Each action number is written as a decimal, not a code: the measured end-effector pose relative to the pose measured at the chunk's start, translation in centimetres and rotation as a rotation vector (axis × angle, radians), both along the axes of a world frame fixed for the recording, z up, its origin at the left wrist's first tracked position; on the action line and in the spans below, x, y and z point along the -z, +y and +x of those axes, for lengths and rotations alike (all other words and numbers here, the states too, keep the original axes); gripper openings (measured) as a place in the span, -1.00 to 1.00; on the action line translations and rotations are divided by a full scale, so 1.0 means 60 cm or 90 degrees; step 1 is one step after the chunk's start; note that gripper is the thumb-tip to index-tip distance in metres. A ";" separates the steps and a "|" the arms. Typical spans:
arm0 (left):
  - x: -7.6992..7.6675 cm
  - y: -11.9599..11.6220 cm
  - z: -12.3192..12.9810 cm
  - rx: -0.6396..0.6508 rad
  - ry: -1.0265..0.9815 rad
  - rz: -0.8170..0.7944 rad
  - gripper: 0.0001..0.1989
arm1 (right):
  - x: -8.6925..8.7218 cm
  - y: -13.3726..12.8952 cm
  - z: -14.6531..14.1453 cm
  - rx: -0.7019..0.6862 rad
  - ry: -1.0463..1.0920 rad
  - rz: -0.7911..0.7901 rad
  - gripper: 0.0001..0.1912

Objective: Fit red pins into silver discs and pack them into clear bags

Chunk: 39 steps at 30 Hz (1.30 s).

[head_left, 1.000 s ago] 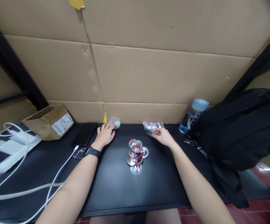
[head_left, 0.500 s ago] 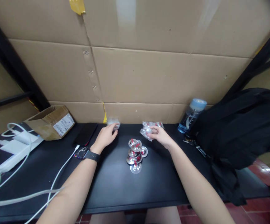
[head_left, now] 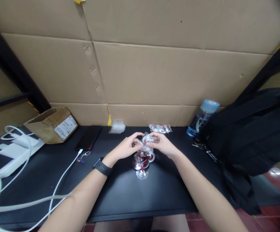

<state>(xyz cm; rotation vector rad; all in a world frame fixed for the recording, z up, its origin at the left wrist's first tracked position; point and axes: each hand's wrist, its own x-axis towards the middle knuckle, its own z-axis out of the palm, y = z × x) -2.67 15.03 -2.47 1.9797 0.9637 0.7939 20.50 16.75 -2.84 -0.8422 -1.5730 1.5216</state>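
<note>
Between my two hands is a small clear plastic packet point(head_left: 148, 138) with shiny metal inside. My left hand point(head_left: 130, 145) pinches its left side, and my right hand point(head_left: 161, 144) grips the right side. Right below them, several silver discs with red bits point(head_left: 141, 163) lie in an overlapping pile on the black table point(head_left: 140, 196); my hands hide its upper part. Further back, near the cardboard wall, lie a stack of clear plastic bags point(head_left: 117, 126) on the left and more bagged discs point(head_left: 160, 128) on the right.
An open cardboard box point(head_left: 50, 125), a phone point(head_left: 88, 138), a keyring point(head_left: 82, 159) and white cables point(head_left: 65, 174) occupy the left side. To the right stand a water bottle point(head_left: 203, 117) and a black backpack point(head_left: 251, 129), with keys point(head_left: 199, 145) beside them.
My left hand has left the stack of plastic bags and moved right to the packet. My right hand has brought the packet left, over the top of the disc pile.
</note>
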 end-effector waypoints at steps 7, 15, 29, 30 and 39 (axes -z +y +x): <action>-0.010 -0.004 -0.004 0.045 0.048 0.019 -0.16 | 0.002 0.001 -0.006 0.022 -0.008 0.010 -0.59; 0.001 -0.003 0.000 0.028 0.061 0.026 -0.39 | 0.010 0.000 -0.015 0.070 -0.066 0.128 -0.67; 0.016 0.007 0.004 -0.076 -0.032 0.067 -0.54 | 0.010 -0.001 -0.016 0.098 -0.005 0.123 -0.63; 0.017 0.009 0.005 -0.092 -0.056 0.065 -0.55 | 0.009 0.000 -0.014 0.093 0.006 0.121 -0.56; 0.030 0.022 0.007 -0.138 -0.210 -0.021 -0.56 | 0.023 0.016 -0.011 0.139 0.033 0.115 -0.50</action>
